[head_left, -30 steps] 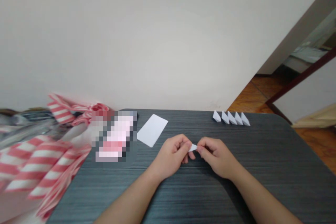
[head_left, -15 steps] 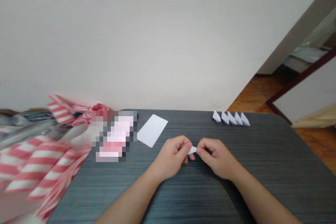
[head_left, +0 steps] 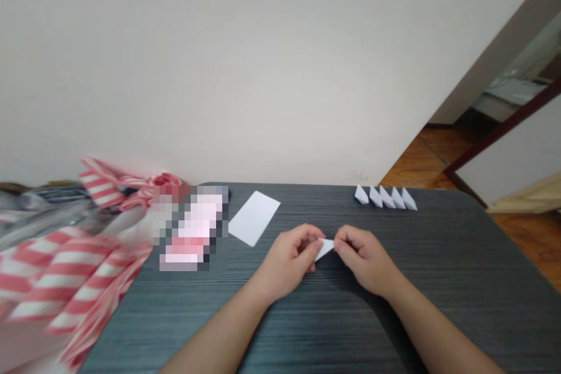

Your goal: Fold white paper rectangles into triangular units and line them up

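A small folded piece of white paper (head_left: pixel 325 249) is held between my two hands over the dark table. My left hand (head_left: pixel 294 256) pinches its wider left part between thumb and fingers, which cover some of it. At the pointed right end, my right hand (head_left: pixel 362 257) grips the tip with thumb and forefinger. Several folded white paper pieces (head_left: pixel 387 197) stand in a row near the table's back edge, right of my hands. Flat white paper (head_left: pixel 254 218) lies to the left, beyond my left hand.
The dark wood-grain table (head_left: pixel 333 327) meets a pale wall (head_left: pixel 280 70) at the back. On its left part lies a pixelated pink and white item (head_left: pixel 195 228). Red-and-white striped cloth (head_left: pixel 74 274) is heaped beside the left edge. A tiled floor (head_left: pixel 407 158) shows at right.
My right hand has shifted slightly right and up, away from my left. More of the folded paper shows between them. The left fingers have moved a little; everything else stays put.
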The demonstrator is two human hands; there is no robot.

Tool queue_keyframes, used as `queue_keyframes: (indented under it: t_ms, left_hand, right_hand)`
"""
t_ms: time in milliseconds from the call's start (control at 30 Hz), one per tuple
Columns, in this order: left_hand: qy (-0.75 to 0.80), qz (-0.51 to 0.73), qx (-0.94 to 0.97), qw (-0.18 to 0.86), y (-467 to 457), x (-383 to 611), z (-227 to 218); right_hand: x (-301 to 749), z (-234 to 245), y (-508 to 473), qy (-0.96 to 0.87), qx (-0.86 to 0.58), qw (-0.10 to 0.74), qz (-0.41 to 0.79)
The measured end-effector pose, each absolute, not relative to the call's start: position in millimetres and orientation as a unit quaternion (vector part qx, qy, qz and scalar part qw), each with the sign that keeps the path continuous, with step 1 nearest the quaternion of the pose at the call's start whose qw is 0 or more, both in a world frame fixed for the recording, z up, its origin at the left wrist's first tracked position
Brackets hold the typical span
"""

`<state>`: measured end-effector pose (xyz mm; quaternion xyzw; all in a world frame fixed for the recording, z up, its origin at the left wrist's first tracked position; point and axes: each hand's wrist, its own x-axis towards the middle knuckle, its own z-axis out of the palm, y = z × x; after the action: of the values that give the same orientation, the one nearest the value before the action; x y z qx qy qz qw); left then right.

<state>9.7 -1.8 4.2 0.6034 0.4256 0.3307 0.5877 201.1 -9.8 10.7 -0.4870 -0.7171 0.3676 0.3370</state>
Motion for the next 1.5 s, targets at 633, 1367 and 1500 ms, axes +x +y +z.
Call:
queue_keyframes:
  t_ms: [633,1367,1500]
  left_hand:
    - [0.425,0.305,0.665,0.533,-1,8,3]
    - [0.417,0.325,0.594,0.606,-1,11,5]
    - [0.420,0.330,0.585,0.610,-1,11,7]
  right_hand:
    - [196,7,-10,-0.694,-0.466,0.348,0.424]
    - [200,-3,-11,-0.684,-0.471,0.361,0.425]
    - [199,-2,-11,-0.693,-0.465,0.359,0.418]
